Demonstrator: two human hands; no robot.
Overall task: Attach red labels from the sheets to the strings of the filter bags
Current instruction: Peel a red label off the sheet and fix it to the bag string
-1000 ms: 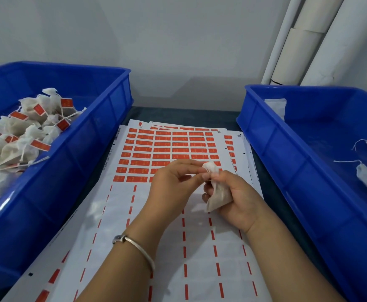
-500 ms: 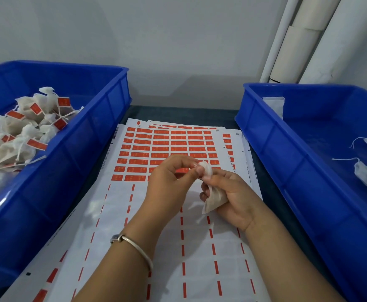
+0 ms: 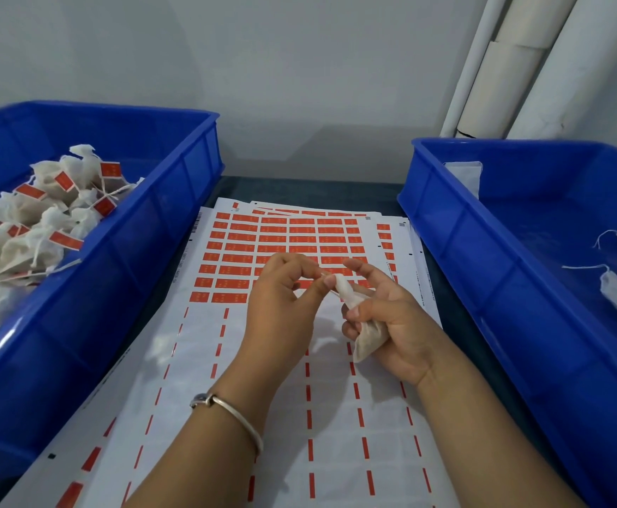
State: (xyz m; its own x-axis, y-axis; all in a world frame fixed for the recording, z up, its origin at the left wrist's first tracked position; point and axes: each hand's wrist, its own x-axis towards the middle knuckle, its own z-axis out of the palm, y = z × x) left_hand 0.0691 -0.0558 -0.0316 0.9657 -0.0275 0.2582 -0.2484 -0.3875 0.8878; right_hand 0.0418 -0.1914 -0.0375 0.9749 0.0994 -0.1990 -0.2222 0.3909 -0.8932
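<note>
Over the middle of the tabletop, the right hand (image 3: 391, 320) holds a small off-white cloth filter bag (image 3: 364, 331), neck tilted up-left toward the nearer left hand (image 3: 281, 298), whose grip pinches its thin string.

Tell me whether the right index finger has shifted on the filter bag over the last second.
Yes. The right hand grips the filter bag, but its index finger has lifted off the bag's top and now points toward the red labels.
</note>
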